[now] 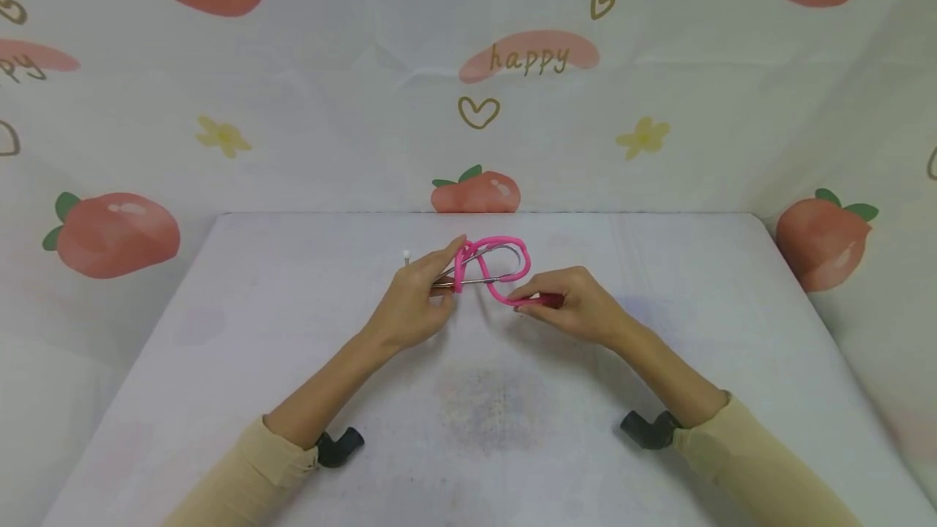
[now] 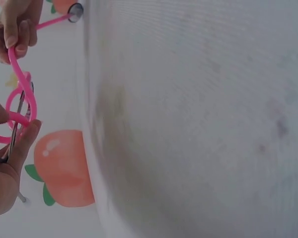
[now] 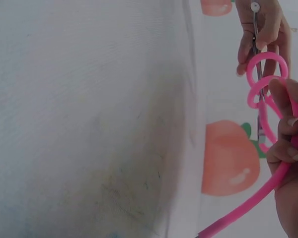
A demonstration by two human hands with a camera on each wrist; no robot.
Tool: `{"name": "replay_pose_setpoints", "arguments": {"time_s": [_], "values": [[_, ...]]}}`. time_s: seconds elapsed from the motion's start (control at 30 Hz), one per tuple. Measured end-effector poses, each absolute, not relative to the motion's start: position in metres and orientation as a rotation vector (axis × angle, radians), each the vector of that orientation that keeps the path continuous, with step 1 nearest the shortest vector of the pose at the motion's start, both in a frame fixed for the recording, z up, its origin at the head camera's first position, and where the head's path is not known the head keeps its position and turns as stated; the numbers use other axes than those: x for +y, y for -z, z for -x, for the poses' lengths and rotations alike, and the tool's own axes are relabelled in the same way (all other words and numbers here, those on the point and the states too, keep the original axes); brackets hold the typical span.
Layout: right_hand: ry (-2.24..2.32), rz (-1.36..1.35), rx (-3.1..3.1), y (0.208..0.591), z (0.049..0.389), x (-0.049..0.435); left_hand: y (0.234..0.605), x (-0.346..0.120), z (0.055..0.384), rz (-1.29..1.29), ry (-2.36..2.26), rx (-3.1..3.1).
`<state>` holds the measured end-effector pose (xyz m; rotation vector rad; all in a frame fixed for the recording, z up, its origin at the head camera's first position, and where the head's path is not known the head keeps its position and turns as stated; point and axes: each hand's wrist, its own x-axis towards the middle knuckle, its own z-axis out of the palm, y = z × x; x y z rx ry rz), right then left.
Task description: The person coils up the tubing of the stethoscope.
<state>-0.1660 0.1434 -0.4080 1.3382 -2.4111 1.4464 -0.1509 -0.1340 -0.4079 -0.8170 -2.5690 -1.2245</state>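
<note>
A stethoscope with pink tubing (image 1: 525,259) is held up over the table between both hands. My left hand (image 1: 410,307) grips its metal ear tubes (image 1: 479,280), and a white ear tip (image 1: 406,254) sticks out behind that hand. Next to the left fingers, the tubing wraps around the metal and makes a loop to the right. My right hand (image 1: 574,299) pinches the free length of tubing. In the left wrist view, the round chest piece (image 2: 75,12) hangs at the tube's end beyond the right hand. The right wrist view shows the coiled tubing (image 3: 267,58) close up.
A white-covered table (image 1: 490,470) with faint stains lies under the hands. Behind it hangs a white cloth (image 1: 351,145) printed with peaches, hearts and flowers. Black wrist mounts (image 1: 340,447) protrude near the beige sleeves (image 1: 241,470).
</note>
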Motion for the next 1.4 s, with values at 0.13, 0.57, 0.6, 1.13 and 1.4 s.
{"name": "replay_pose_setpoints", "arguments": {"time_s": [0.13, 0.57, 0.6, 1.13, 1.4], "values": [[-1.445, -1.35, -2.402, 0.407, 0.167, 0.143, 0.408, -0.134, 0.15, 0.843, 1.233, -2.58], [-1.486, -1.419, -2.398, 0.404, 0.164, 0.138, 0.409, -0.132, 0.149, 0.872, 1.169, -2.525], [-1.479, -1.424, -2.396, 0.403, 0.164, 0.137, 0.409, -0.132, 0.149, 0.871, 1.162, -2.521], [-1.436, -1.45, -2.401, 0.393, 0.165, 0.136, 0.41, -0.131, 0.149, 0.909, 1.172, -2.484], [-1.456, -1.426, -2.383, 0.388, 0.167, 0.138, 0.412, -0.132, 0.147, 0.868, 1.179, -2.541]]}}
